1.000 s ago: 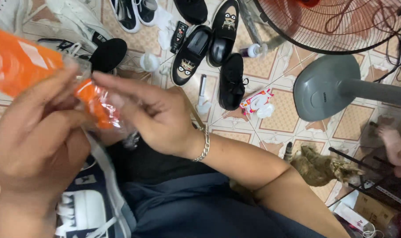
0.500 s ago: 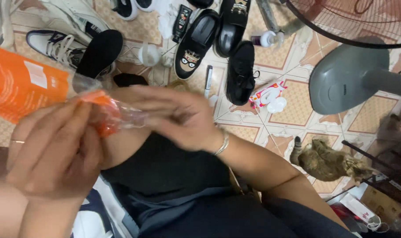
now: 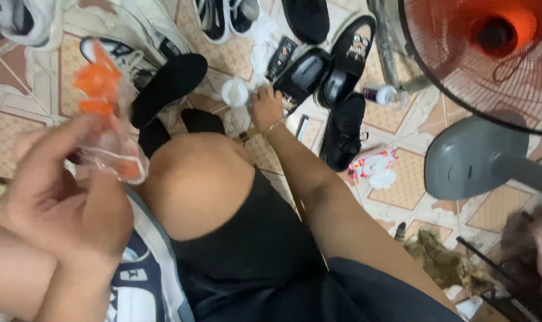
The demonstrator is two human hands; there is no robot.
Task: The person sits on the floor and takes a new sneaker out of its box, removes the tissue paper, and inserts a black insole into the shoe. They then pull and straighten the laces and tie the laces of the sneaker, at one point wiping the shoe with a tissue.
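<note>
Left hand (image 3: pixel 62 203), near left, fingers pressed together on the lower end of a clear plastic packet (image 3: pixel 107 119) with orange contents. The packet is held up in the air above the bare knee (image 3: pixel 193 179), its top end loose and blurred.

Right hand (image 3: pixel 265 107) is stretched far out to the floor, bracelet (image 3: pixel 274 126) on the wrist. The fingertips touch the near end of a black loafer (image 3: pixel 304 77). Cannot tell whether they are pinching it or just resting; the fingers are hidden behind the knuckles. A white round cap (image 3: pixel 235 92) lies just left of that hand.

Step in hand, as judged: one hand keeps the packet, the other is making contact with the loafer. To lift the shoe, the fingers would have to close over its rim, with the packet kept steady.

Counts on the tiled floor:
- packet: one
- black loafers with a pale emblem: two, the touched one and a second loafer (image 3: pixel 348 59) just right of it
- black lace-up shoe (image 3: pixel 342 131): one, nearer, right of the arm
- black insole (image 3: pixel 169 83): one, left of the cap
- white sneaker (image 3: pixel 116 53): one clear, far left; more shoes cut off at the far edge
- small bottle (image 3: pixel 381 94): one
- red and white wrapper (image 3: pixel 375 170): one
- fan (image 3: pixel 479 53): one, far right, with its grey base (image 3: pixel 474 158) nearer
</note>
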